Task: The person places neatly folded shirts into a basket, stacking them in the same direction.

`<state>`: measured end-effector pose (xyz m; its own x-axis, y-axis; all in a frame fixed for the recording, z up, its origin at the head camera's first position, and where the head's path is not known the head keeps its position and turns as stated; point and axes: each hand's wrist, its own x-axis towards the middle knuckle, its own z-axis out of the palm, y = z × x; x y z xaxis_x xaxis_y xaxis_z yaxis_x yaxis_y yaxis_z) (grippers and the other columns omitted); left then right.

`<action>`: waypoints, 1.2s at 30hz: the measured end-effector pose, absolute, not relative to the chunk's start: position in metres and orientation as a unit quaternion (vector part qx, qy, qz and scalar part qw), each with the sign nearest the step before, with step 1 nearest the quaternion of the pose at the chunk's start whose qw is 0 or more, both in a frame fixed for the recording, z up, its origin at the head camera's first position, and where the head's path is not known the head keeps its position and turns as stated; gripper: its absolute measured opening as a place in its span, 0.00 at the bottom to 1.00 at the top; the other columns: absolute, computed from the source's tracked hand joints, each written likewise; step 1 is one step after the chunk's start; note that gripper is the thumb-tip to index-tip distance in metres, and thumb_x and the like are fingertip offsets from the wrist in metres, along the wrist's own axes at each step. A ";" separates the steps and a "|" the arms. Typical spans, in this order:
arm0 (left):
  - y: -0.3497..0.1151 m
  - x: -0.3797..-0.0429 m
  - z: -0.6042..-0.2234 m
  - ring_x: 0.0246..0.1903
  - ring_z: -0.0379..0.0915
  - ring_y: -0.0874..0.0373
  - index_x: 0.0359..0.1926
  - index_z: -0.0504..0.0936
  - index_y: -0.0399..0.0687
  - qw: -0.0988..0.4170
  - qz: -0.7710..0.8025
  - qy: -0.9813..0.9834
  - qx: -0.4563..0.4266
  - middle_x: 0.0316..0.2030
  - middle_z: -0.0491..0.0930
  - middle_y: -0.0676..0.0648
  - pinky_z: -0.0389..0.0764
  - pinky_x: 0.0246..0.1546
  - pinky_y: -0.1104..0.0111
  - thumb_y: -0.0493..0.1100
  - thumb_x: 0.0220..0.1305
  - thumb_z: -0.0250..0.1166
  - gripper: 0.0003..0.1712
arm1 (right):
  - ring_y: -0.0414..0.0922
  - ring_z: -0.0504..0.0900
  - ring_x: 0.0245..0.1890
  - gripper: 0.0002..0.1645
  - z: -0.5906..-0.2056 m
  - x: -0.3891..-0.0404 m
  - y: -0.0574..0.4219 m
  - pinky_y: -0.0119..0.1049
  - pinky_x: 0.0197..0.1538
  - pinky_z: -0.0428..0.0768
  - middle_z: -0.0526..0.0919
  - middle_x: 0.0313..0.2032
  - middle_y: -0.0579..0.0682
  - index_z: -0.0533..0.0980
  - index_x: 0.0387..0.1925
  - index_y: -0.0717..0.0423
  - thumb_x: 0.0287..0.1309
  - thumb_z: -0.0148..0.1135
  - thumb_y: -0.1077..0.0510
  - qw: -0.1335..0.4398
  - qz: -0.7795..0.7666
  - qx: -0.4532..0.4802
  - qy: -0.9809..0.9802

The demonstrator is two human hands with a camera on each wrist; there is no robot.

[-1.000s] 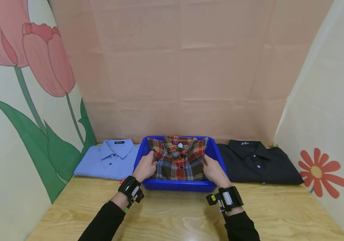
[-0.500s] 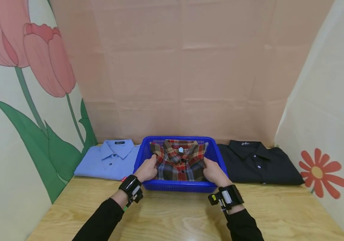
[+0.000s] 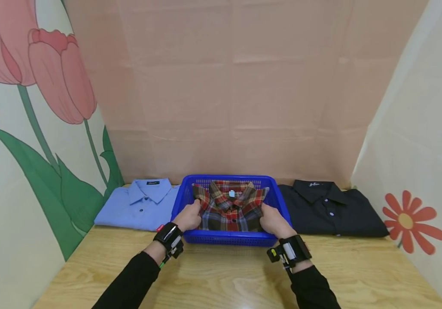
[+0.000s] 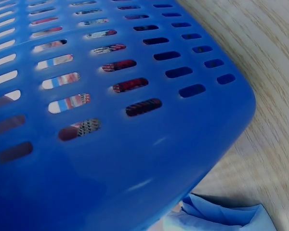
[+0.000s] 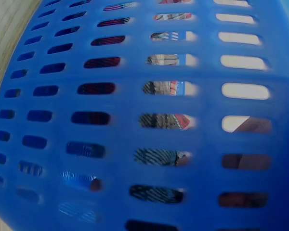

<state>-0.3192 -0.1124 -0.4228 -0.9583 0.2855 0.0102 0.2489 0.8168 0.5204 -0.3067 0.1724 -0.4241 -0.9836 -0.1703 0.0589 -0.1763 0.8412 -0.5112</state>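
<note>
A folded plaid shirt [image 3: 230,208] in red, brown and blue lies in a blue plastic basket [image 3: 228,238], its collar toward the far end. My left hand [image 3: 188,216] reaches over the near left of the basket and grips the shirt's left side. On the opposite side my right hand [image 3: 275,221] grips the shirt's right edge. Fingertips of both hands are hidden by the cloth and the basket. The left wrist view is filled by the slotted basket wall [image 4: 149,159], plaid showing through the slots. Similar slots and plaid appear in the basket wall [image 5: 202,139] in the right wrist view.
A folded light blue shirt [image 3: 137,210] lies left of the basket, close against it. To the right is a folded black shirt [image 3: 333,214], also close by. The wooden table [image 3: 224,274] runs back to a brown paper wall [image 3: 228,94].
The plaid shirt has sunk a little lower into the basket, its collar dropping below the back rim. Both hands kept their grip at its sides and barely moved in the last half second.
</note>
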 end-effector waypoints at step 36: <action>-0.101 -0.309 -0.416 0.31 0.77 0.57 0.63 0.76 0.46 0.125 0.225 0.946 0.196 0.35 0.83 0.49 0.77 0.46 0.57 0.57 0.75 0.51 0.27 | 0.57 0.78 0.44 0.37 -0.418 -0.298 0.154 0.55 0.56 0.72 0.77 0.29 0.57 0.74 0.14 0.58 0.75 0.42 0.42 -0.020 0.138 0.130 -0.982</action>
<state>-0.3088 -0.1009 -0.4162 -0.8921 0.4267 -0.1489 0.3137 0.8218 0.4756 -0.2979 0.1542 -0.4179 -0.9652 -0.2614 -0.0025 -0.2505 0.9277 -0.2768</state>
